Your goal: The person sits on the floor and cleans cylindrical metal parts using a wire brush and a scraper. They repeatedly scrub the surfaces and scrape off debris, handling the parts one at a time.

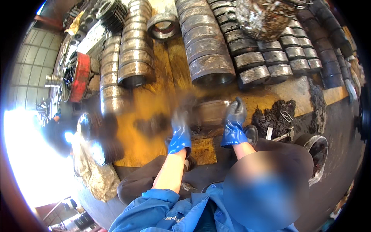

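Ring [213, 110]: over yellow board [131, 143], between gloved hands | left hand [182, 114]: ring's left end, blurred, grip can't be told | right hand [235, 112]: ring's right end, fingers together, pinch unclear | opposed placing probably steadies ring

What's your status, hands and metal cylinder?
Left hand blurred, right hand at right end of metal cylinder; grips unclear. Metal cylinder between both hands. Dark clump off to the right, not between them.
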A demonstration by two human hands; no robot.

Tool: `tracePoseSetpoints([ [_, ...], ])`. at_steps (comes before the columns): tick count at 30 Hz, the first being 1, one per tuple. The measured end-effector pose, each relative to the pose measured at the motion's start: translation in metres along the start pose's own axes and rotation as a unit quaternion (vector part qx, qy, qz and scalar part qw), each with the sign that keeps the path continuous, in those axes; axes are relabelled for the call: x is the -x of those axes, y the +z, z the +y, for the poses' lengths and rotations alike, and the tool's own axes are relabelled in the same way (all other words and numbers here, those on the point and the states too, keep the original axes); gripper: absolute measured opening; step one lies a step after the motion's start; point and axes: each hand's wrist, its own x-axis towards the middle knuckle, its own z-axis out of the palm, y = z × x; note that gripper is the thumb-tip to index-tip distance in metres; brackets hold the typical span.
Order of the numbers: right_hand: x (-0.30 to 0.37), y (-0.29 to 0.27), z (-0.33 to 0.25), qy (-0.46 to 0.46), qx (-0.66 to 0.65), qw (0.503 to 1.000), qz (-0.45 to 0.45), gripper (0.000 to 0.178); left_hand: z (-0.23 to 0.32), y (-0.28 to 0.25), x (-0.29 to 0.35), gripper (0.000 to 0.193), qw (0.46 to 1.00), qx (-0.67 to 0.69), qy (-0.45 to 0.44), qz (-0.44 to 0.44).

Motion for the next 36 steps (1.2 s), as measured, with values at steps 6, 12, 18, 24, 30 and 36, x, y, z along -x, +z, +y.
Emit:
tracePoseSetpoints([
  [6, -0.004, -0.011, -0.002, 0.021, 0.027, 0.999, -0.03, 0.034, 0.08, 0.065, 0.075, 0.049, 0.991, 0.021, 0.01, -0.129],
  [12, -0.003, -0.02, 0.038, -0.005, -0.17, 0.982, 0.082, 0.031, 0.122, 0.183, 0.208, 0.046, 0.854, -0.345, 0.232, -0.313],
  [18, 0.006, -0.052, -0.078, -0.021, -0.282, 0.943, -0.173, 0.041, 0.113, 0.23, 0.263, 0.035, 0.7, -0.465, 0.464, -0.282],
  [24, 0.027, -0.023, -0.147, 0.422, -0.603, 0.552, -0.391, 0.061, 0.145, 0.171, 0.149, 0.035, 0.563, -0.594, 0.552, -0.16],
  [30, -0.034, -0.017, -0.104, 0.352, -0.578, 0.625, -0.39, 0.078, 0.023, 0.251, 0.257, 0.041, 0.546, -0.561, 0.493, -0.38],
  [36, -0.036, -0.089, -0.14, 0.326, -0.549, 0.7, -0.32, 0.05, 0.067, 0.25, 0.264, 0.043, 0.861, -0.315, 0.201, -0.343],
])
